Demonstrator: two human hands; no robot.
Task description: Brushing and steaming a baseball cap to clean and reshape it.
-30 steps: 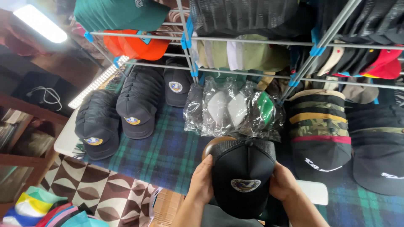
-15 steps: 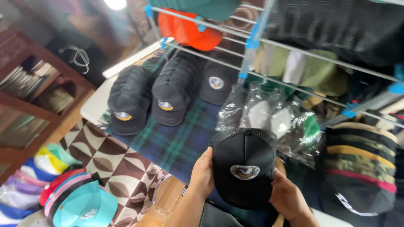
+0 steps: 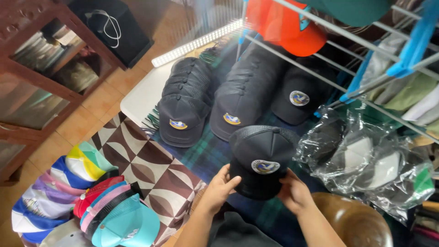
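Note:
A black mesh-back cap (image 3: pixel 263 158) with a round embroidered patch on its front is held over a dark plaid cloth (image 3: pixel 206 158). My left hand (image 3: pixel 219 187) grips the left side of its brim and my right hand (image 3: pixel 295 192) grips the right side. Just beyond it lie stacked rows of dark grey caps (image 3: pixel 185 107) and more dark caps (image 3: pixel 244 93) with similar patches, plus a single black cap (image 3: pixel 297 98).
Clear plastic bags of caps (image 3: pixel 370 162) lie to the right under a wire rack (image 3: pixel 347 41) hung with an orange cap (image 3: pixel 286 25). A pile of colourful caps (image 3: pixel 89 196) sits lower left beside a brown patterned cloth (image 3: pixel 146 167). A wooden cabinet (image 3: pixel 41 68) stands left.
My view has swung left and down. The black cap stays in both hands, now lower and closer to the stacked dark caps on the plaid cloth.

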